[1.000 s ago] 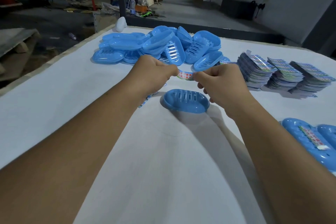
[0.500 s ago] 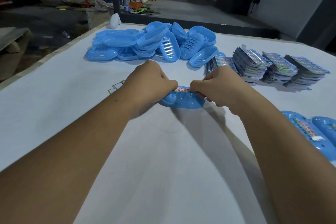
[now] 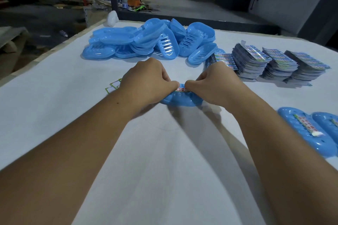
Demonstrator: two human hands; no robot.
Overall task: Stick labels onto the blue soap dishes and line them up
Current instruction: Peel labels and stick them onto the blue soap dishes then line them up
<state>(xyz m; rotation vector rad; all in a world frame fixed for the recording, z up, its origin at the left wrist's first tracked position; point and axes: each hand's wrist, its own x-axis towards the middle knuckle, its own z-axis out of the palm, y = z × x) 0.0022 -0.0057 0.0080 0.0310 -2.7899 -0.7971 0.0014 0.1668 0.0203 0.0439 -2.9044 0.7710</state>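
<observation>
A blue soap dish [image 3: 181, 101] lies on the white table [image 3: 73, 86] in front of me, mostly covered by my hands. A colourful label [image 3: 181, 89] lies across its top. My left hand [image 3: 148, 80] and my right hand [image 3: 214, 86] both have curled fingers, and their thumbs meet on the label over the dish. A pile of unlabelled blue dishes [image 3: 151, 40] sits at the back. Two labelled dishes [image 3: 309, 131] lie side by side at the right edge.
Stacks of printed labels [image 3: 270, 62] stand at the right back. A few white backing slips [image 3: 113, 86] lie left of my left hand. A white object [image 3: 112, 18] sits at the table's far corner. The floor beyond holds pallets and clutter.
The label was held stretched in the air above the dish; both hands have come down and now hold it against the dish's top, thumbs closer together.
</observation>
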